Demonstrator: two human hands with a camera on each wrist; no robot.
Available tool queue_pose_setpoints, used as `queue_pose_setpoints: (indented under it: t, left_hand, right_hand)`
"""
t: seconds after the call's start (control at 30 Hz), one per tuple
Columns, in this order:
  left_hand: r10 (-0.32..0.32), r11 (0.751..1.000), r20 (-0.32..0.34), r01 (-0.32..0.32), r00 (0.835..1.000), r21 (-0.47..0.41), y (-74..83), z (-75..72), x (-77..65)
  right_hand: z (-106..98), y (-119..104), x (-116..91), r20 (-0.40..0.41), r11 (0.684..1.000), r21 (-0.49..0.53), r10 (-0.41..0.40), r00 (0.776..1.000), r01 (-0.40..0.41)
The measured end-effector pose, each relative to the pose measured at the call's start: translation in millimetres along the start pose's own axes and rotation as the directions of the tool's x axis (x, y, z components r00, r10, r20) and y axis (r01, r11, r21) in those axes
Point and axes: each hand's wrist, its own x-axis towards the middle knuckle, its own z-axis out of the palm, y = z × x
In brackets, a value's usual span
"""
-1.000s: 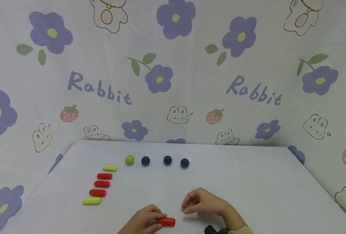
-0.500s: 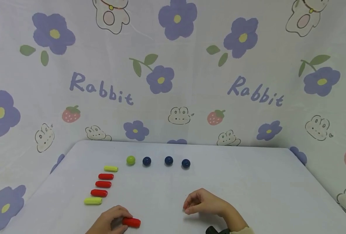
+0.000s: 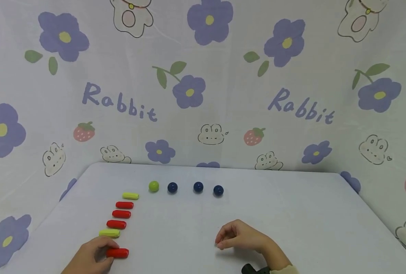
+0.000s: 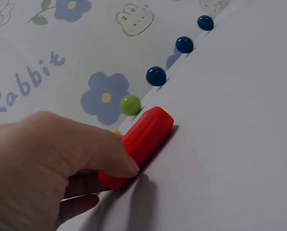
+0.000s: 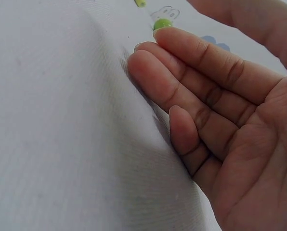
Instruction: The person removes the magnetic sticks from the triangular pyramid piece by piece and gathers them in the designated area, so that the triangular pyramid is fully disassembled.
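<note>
My left hand (image 3: 92,254) pinches a short red ribbed stick (image 3: 120,253) between thumb and fingers, just in front of a yellow-green stick (image 3: 109,233). In the left wrist view the red stick (image 4: 148,134) lies slanted, its far end free of the fingers. Behind it three more red sticks (image 3: 116,224) and another yellow-green stick (image 3: 130,196) form a column running away from me. Over the table's right half, my right hand (image 3: 238,236) rests with loosely bent fingers and holds nothing. Its palm and relaxed fingers (image 5: 182,82) fill the right wrist view, close against the white cloth.
Along the back of the white table (image 3: 292,213) sit a green ball (image 3: 154,186) and three dark blue balls (image 3: 198,187) in a row. A patterned curtain (image 3: 210,114) hangs behind. By the right wrist is a black object (image 3: 251,269).
My left hand has carried the red stick leftward, from the front middle of the table to the near end of the column. The right hand has stayed in place.
</note>
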Motion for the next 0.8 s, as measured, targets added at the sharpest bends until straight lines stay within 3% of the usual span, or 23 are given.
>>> queue_pose_setpoints:
  t: [0.2, 0.53, 0.8]
  left_hand:
    - [-0.086, 0.995, -0.077, 0.090, 0.993, 0.048, -8.2, -8.6, -0.8]
    - [-0.082, 0.991, -0.121, 0.094, 0.989, 0.098, -19.8, -13.6, -1.0]
    - [-0.111, 0.991, -0.135, 0.121, 0.985, 0.064, -21.1, -12.4, -0.5]
  right_hand:
    - [0, 0, 0, -0.002, 1.000, 0.012, 0.007, 1.000, -0.007]
    - [1, 1, 4, 0.000, 1.000, 0.010, 0.001, 1.000, -0.001]
    - [1, 1, 5, 0.003, 1.000, 0.007, -0.002, 1.000, 0.002]
